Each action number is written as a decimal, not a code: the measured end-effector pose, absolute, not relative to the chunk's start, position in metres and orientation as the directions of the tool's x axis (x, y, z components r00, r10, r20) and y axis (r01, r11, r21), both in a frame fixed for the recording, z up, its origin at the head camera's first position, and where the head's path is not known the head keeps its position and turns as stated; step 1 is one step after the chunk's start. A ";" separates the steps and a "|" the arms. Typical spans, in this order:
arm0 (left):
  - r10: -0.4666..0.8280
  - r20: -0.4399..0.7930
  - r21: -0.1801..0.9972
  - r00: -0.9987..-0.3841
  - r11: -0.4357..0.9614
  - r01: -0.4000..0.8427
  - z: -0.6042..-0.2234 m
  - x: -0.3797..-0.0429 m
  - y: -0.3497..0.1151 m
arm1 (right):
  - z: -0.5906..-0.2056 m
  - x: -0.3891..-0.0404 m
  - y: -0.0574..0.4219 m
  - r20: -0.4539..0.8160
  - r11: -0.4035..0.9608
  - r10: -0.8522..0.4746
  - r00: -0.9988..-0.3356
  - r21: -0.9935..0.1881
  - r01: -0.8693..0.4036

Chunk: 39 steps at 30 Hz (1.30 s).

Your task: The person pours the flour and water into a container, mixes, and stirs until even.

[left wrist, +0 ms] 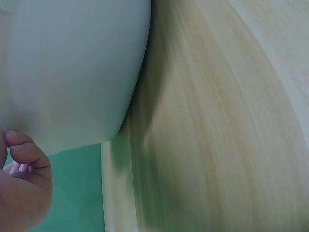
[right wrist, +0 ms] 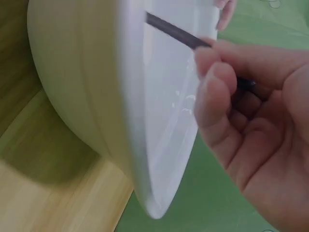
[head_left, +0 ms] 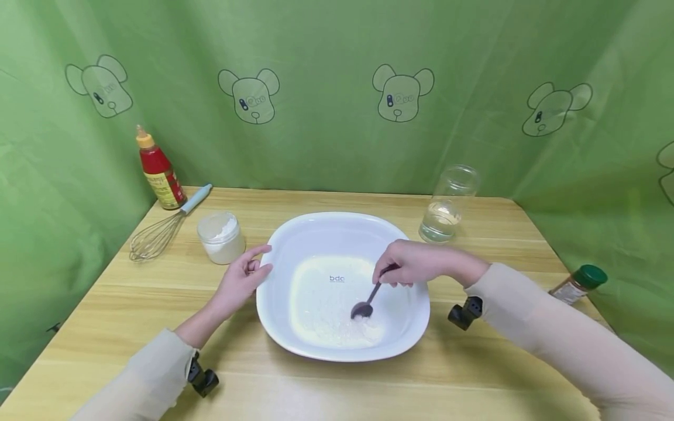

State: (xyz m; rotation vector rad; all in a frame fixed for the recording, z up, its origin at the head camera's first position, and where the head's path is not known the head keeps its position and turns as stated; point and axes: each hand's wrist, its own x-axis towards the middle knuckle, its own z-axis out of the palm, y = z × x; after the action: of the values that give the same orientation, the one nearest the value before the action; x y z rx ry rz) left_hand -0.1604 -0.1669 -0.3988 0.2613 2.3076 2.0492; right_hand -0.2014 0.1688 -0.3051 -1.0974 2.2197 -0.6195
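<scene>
1. The right sleeve (head_left: 558, 336), nearest, is cut off at the lower right and partly hides a green-capped bottle (head_left: 587, 278).
2. The right hand (head_left: 408, 263) has its fingers pinching a dark spoon (head_left: 362, 310); the spoon's bowl dips into pale contents (head_left: 371, 332), powder or liquid hard to tell, inside the white basin (head_left: 337, 221) on the wooden surface (head_left: 295, 394).
3. The left hand (head_left: 244, 280) holds the basin's rim, some fingers curled and partly hidden.
4. The tall glass (head_left: 441, 219) fades into the green curtain (head_left: 326, 158).
</scene>
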 end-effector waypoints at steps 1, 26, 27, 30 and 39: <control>0.155 0.077 0.989 -0.985 0.110 0.094 -0.399 -0.160 -0.167 | -0.306 -0.201 0.167 -0.279 0.552 -0.819 -0.502 -0.623 -0.554; 0.153 0.061 0.991 -0.986 0.106 0.078 -0.397 -0.161 -0.166 | -0.299 -0.202 0.170 -0.348 0.571 -0.817 -0.460 -0.604 -0.557; 0.152 0.061 0.991 -0.987 0.107 0.077 -0.397 -0.161 -0.166 | -0.298 -0.203 0.171 -0.333 0.577 -0.811 -0.481 -0.591 -0.564; 0.149 0.060 0.991 -0.987 0.108 0.077 -0.397 -0.161 -0.166 | -0.300 -0.203 0.172 -0.321 0.571 -0.815 -0.483 -0.592 -0.570; 0.151 0.068 0.990 -0.986 0.111 0.085 -0.397 -0.161 -0.167 | -0.298 -0.204 0.177 -0.316 0.579 -0.811 -0.493 -0.559 -0.594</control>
State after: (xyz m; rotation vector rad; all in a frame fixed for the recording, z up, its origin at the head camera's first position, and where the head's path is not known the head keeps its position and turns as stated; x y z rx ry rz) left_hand -0.1612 -0.1668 -0.3972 0.2453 2.3042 2.0471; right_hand -0.2044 0.1767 -0.2981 -1.1160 2.2560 -0.5137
